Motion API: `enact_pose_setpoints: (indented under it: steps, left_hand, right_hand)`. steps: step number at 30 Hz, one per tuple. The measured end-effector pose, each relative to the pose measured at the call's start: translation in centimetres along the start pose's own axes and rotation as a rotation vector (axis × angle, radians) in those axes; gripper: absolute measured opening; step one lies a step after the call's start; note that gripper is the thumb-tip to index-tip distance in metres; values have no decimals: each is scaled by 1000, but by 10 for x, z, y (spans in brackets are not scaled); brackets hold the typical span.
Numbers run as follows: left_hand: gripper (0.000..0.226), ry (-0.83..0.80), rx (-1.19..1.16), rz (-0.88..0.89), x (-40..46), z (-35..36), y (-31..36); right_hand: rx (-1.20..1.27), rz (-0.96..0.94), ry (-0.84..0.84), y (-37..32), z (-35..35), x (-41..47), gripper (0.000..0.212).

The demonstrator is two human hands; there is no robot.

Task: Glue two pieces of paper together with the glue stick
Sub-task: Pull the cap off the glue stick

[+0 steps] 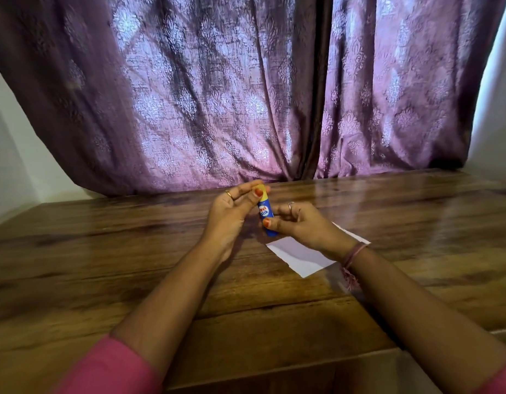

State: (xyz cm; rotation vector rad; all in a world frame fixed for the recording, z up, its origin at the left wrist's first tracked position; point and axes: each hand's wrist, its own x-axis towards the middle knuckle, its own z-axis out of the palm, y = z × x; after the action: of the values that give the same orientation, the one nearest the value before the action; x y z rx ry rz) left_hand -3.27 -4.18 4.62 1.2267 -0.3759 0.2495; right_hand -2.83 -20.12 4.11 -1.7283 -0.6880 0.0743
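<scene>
Held up above the wooden table [132, 251] between both hands: a blue glue stick [266, 213] with a yellow cap [260, 189], roughly upright, tilted a little with the cap end leaning away and to the left. Left hand [232, 211] closed on the top end, thumb and fingertips pinching around the yellow cap, palm turned toward the right. Right hand [300, 223] closed on the lower blue barrel, thumb pressed against the near side, fingers curled behind it. Cap seated on the barrel as far as can be seen; no gap visible at the join. Orange polish on both thumbnails, 1 ring on each hand, a pinkish thread bracelet [352, 254] with a tassel hanging from the right wrist. Pink sleeves [109, 368] pushed up both forearms.

White paper [300, 255] lying flat on the table just below and to the right of the glue stick, partly hidden under the right hand and wrist; cannot tell whether 1 sheet or 2 stacked. Not touched by the glue stick.

Behind the table, a purple patterned curtain [217, 95] hanging down to the far edge, with pale wall [493, 123] at both sides
</scene>
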Motion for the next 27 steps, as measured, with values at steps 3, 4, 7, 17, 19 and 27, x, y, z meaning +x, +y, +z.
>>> enact_pose_setpoints:
  steps: [3,4,7,17,19,27]
  left_hand:
    - [22,50,17,46,0,1,-2]
    - [20,75,27,69,1,2,-2]
    - [19,213,36,160,7,-4,4]
    - [17,164,270,-108,16,-51,-7]
    - [18,136,328,-147,16,-60,-14]
    - [29,-173,911,-169,20,-89,-29]
  right_hand:
    - [-104,-14,86,3,-1,3,24]
    - [-146,-23,112,4,-1,5,25]
    - [-242,-18,183,7,-4,7,32]
    - [-123,44,202,8,-10,6,26]
    - [-128,47,201,7,-11,6,25]
    - [-142,60,160,9,-9,5,26]
